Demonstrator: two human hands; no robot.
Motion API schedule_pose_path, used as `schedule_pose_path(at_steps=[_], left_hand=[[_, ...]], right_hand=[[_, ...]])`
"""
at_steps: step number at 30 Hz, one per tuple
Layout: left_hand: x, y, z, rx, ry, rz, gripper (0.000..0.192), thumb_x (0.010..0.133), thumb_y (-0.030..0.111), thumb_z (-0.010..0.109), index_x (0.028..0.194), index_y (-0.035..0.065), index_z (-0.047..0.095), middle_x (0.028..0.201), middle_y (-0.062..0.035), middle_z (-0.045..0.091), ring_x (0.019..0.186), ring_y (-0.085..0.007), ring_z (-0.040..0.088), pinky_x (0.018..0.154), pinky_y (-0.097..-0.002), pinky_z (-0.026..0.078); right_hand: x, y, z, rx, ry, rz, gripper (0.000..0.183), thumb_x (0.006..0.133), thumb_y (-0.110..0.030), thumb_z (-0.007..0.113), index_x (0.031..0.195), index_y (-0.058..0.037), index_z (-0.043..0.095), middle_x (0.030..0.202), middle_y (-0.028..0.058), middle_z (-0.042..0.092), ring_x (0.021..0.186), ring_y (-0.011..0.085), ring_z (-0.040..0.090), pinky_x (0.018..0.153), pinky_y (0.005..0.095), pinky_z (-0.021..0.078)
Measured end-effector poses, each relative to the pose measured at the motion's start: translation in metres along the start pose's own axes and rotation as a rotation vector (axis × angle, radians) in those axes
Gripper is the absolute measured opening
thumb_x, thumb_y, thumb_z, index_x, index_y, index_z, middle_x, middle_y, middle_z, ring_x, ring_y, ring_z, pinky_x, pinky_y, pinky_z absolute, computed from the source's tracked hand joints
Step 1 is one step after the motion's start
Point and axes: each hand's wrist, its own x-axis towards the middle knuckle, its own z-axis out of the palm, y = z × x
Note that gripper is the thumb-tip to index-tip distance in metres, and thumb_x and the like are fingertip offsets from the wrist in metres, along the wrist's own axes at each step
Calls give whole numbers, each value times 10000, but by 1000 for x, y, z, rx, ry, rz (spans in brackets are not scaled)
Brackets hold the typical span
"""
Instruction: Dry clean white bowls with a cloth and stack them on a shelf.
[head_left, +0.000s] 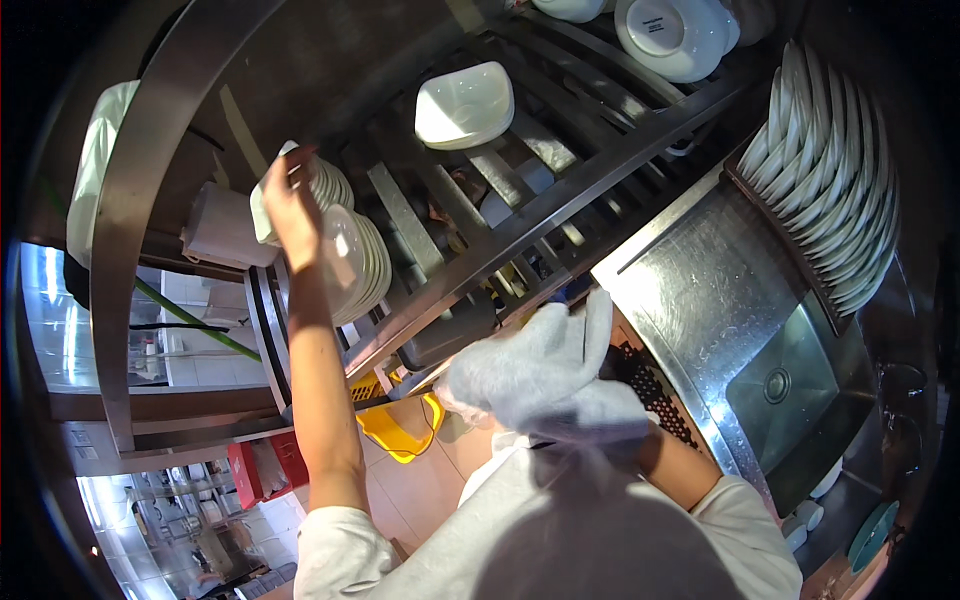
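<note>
My left hand (287, 206) reaches up to the slatted metal shelf, its fingers curled over the top edge of a stack of white dishes (328, 184). Just below that wrist leans a second stack of white plates (367, 259). Grey fabric (525, 367) covers my right hand in front of my chest. Whether it is a cloth or a glove, I cannot tell, and the fingers beneath are hidden. To the right of the left hand, a few nested white bowls (465, 105) sit on the shelf slats.
The metal shelf rail (555, 202) crosses before me. More white bowls (667, 37) stand at its far end. At right, a rack of white plates (825, 187) stands beside a steel sink (780, 386). A yellow plastic container (405, 431) is low down, and a metal post (124, 195) curves at left.
</note>
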Motion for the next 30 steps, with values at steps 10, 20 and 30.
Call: schedule_pose_path(at_steps=[10,20,30], left_hand=[[64,-98,162,230,-603,-455,533,748,470,768,927,-29,716,757,-135,697,640,-199,677,509,-333,533],[79,-68,101,383,-312,-301,369,948,280,545,913,-80,620,826,-267,658,757,-321,685,664,-435,513],[-141,112,14,-409,-232,-670,573,1018,467,392,1172,-57,564,1025,-183,652,990,-214,615,876,-351,477]], right_hand=[[-24,3,-9,148,30,38,381,936,-205,551,1274,-32,512,1135,46,560,1066,149,525,964,323,396],[-27,-35,-21,-646,63,-65,406,934,-178,549,1295,-4,491,1163,61,536,1074,142,508,1021,299,367],[56,-98,-28,-894,718,-402,411,863,-179,569,1223,17,536,1152,113,546,1055,199,530,954,367,412]])
